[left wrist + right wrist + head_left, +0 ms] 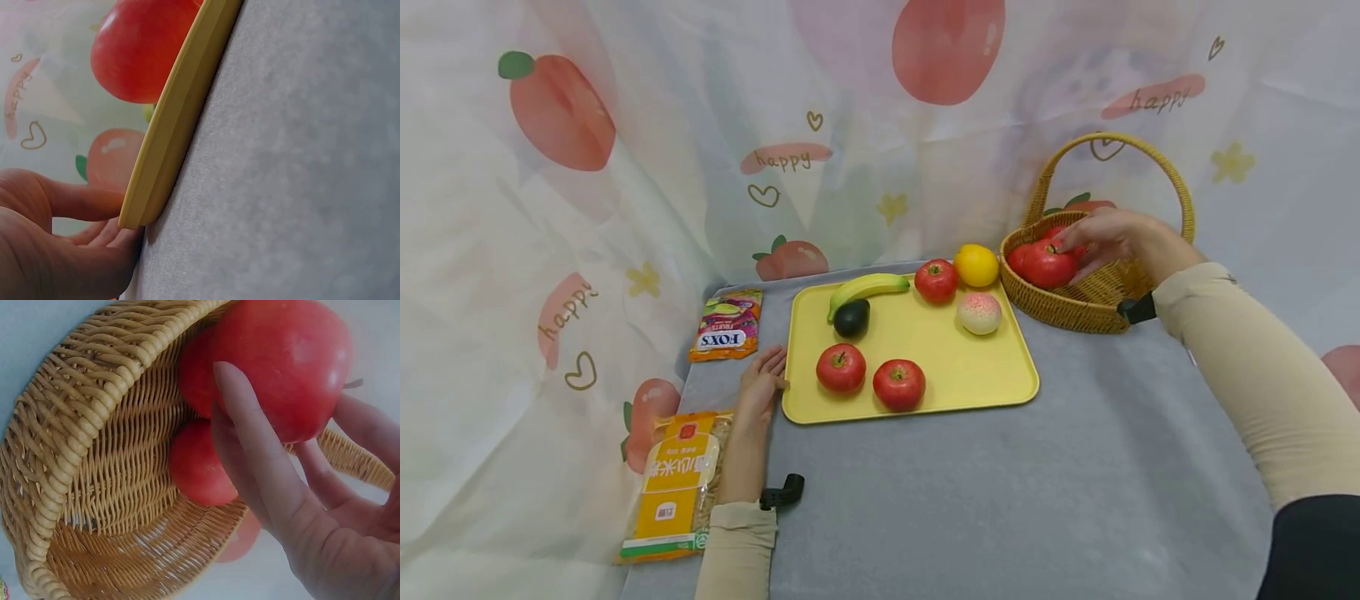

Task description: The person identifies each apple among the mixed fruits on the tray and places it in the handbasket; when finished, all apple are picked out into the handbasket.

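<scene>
My right hand [1108, 237] reaches into the wicker basket [1067, 310] and grips a red apple [1049, 265]. In the right wrist view its fingers curl round that apple [284, 359], and another red apple [201, 464] shows beneath them. On the left, my left hand [762, 387] lies beside the yellow tray [962, 387], its fingers stretched along the tray's left edge. The left wrist view has its fingertips touching the tray's rim [169, 131]. The tray bears red apples [841, 368], a banana [867, 288], an avocado [852, 317] and a peach [979, 313].
A lemon [977, 266] sits at the tray's back right corner, near the basket. Left of the tray lie a candy bag [727, 323] and a yellow food packet [677, 483]. The basket's tall handle [1108, 137] arches behind the right hand. A printed curtain hangs behind the grey table.
</scene>
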Demonstrator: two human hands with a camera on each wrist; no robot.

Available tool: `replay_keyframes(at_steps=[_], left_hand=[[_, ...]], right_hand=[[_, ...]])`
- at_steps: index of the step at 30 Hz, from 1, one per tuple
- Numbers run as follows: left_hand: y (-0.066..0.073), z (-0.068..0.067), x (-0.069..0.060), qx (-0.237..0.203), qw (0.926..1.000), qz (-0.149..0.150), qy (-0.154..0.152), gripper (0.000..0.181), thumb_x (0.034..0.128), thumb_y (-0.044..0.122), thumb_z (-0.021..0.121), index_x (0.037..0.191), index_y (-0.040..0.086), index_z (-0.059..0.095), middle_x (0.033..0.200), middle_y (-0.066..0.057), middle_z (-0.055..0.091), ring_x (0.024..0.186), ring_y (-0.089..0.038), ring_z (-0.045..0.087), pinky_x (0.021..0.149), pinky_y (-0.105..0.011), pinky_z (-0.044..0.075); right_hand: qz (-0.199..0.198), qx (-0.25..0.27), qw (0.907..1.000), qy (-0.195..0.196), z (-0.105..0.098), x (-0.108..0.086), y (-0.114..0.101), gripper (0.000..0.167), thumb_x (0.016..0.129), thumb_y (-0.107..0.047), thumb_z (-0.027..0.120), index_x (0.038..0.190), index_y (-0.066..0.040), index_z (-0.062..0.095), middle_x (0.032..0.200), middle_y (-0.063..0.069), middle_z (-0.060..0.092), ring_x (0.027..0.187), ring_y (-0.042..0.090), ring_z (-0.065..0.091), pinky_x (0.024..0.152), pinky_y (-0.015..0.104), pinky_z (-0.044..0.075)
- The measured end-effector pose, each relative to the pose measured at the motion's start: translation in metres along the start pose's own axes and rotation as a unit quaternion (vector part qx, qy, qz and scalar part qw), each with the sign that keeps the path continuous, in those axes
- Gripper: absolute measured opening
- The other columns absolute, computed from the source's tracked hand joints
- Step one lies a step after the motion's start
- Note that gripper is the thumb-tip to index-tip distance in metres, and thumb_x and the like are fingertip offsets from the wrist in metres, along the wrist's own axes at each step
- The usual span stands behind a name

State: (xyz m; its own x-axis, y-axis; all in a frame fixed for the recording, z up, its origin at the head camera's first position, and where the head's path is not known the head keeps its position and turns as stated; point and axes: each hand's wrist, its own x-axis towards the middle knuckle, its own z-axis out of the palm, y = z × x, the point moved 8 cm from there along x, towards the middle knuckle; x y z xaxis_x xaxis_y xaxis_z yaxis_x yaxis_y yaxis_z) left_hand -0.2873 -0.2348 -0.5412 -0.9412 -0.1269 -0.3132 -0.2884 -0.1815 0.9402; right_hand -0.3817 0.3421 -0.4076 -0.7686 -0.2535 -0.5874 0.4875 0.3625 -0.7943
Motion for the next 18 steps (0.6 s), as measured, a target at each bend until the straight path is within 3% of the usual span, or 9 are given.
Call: replay_keyframes(at_steps=[4,10,18], left_hand=[[0.0000,-0.0005,-0.0011,0.002,1.0000,-0.004,0.004,0.081,0.0825,-0.029,0.042,0.158,-0.002,0.037,0.161,-0.020,0.043,0.150,-0.029,0.041,0.122,-0.039,0.033],[0.0002,0.0004,-0.0015,0.000,1.0000,-0.001,0.002,0.080,0.0828,-0.028,0.041,0.158,-0.001,0.037,0.161,-0.019,0.043,0.150,-0.029,0.041,0.122,-0.039,0.034],[0.0005,0.0001,-0.0018,0.004,1.0000,0.005,0.002,0.081,0.0818,-0.029,0.041,0.158,-0.003,0.037,0.161,-0.021,0.042,0.150,-0.030,0.040,0.123,-0.039,0.033]], right_hand=[[-0.001,-0.009,0.9999,0.006,0.0008,0.0004,0.0000,0.069,0.107,-0.009,0.051,0.162,0.008,0.013,0.168,0.029,0.005,0.138,0.051,0.032,0.101,0.061,0.051],[0.007,-0.035,0.9991,0.022,-0.0043,0.0020,0.0024,0.063,0.106,-0.007,0.052,0.158,0.012,0.023,0.168,0.029,0.010,0.115,0.044,0.058,0.098,0.061,0.053],[0.008,-0.047,0.9981,0.038,-0.0028,0.0021,0.0051,0.064,0.105,-0.007,0.053,0.158,0.012,0.022,0.164,0.031,0.017,0.126,0.050,0.047,0.099,0.062,0.051]])
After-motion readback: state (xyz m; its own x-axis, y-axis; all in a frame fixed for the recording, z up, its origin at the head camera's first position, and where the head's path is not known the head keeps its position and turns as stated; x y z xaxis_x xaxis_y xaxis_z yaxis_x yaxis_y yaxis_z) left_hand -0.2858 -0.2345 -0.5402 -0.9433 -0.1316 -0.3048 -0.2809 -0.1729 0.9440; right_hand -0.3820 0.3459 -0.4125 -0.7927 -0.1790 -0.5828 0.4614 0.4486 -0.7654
